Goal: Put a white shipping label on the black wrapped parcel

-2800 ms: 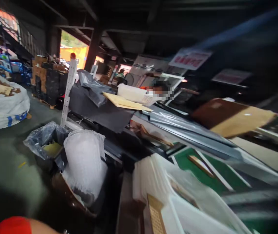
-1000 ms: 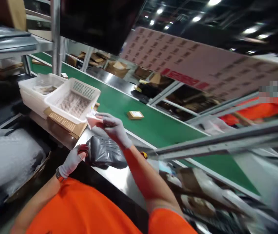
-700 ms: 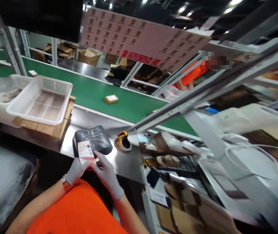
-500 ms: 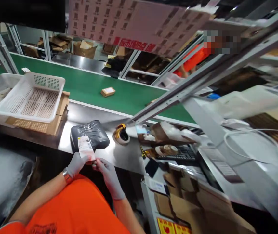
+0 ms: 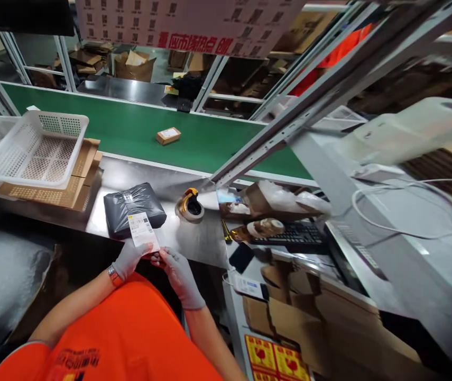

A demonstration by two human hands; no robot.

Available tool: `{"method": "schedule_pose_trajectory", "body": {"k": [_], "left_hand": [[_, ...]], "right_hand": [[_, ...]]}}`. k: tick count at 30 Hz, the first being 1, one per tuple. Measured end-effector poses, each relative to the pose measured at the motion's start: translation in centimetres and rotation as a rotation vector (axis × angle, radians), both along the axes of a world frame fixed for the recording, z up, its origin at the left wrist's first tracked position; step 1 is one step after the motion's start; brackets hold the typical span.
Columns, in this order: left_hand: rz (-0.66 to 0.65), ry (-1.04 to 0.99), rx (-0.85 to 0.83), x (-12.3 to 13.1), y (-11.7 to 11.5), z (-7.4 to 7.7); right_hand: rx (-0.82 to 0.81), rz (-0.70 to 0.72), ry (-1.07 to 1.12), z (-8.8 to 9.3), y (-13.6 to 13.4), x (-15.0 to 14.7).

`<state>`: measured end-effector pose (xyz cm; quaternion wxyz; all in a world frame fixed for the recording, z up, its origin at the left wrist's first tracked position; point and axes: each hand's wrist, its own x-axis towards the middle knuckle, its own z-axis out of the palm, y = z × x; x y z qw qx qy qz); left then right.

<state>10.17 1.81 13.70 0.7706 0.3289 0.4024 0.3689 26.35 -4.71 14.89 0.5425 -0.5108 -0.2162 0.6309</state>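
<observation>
Both my gloved hands hold a white printed label [image 5: 143, 231] close to my chest. My left hand [image 5: 130, 257] pinches its lower left edge and my right hand [image 5: 178, 274] pinches its lower right corner. Just beyond the label, a grey plastic-wrapped parcel [image 5: 132, 207] lies on the steel worktop [image 5: 194, 238]. A yellow tape dispenser [image 5: 188, 205] stands to the parcel's right.
A white perforated basket [image 5: 31, 151] sits on flattened cardboard at the left. A green conveyor belt [image 5: 130, 135] behind the worktop carries a small brown box [image 5: 167, 135]. A keyboard [image 5: 297, 233], cartons and a grey frame crowd the right. Another person in orange works beyond the belt.
The view swung from a storage area to the worktop. My hands let go of the grey parcel and drew the label down toward my chest, where they now hold it.
</observation>
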Motion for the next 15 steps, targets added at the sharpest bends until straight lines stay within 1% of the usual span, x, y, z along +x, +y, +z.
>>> {"method": "schedule_pose_trajectory", "body": {"k": [4, 8, 10, 11, 12, 13, 14, 15], "left_hand": [[0.033, 0.028, 0.035, 1.0, -0.9, -0.1], [0.017, 0.093, 0.100, 2.1, -1.8, -0.4], [0.009, 0.180, 0.127, 1.5, -1.5, 0.2], [0.003, 0.244, 0.148, 0.6, -0.9, 1.0], [0.006, 0.333, 0.202, -0.9, 0.0, 2.3], [0.020, 0.437, 0.273, -2.8, 1.2, 4.0], [0.039, 0.576, 0.406, -5.2, 2.7, 6.1], [0.113, 0.773, 0.609, -7.9, 4.5, 8.5]], "right_hand": [[-0.027, -0.017, -0.025, -1.3, -0.4, 1.1], [-0.001, 0.008, -0.088, -2.6, -1.0, 1.8], [0.009, 0.031, -0.086, -3.0, -1.1, 2.1], [0.002, 0.027, -0.081, -3.2, -1.1, 2.3], [-0.009, 0.013, -0.082, -3.5, -1.0, 2.5], [-0.021, -0.008, -0.095, -3.7, -0.8, 2.9], [-0.031, -0.032, -0.123, -4.0, -0.5, 3.3], [-0.039, -0.061, -0.166, -4.4, -0.1, 3.9]]}}
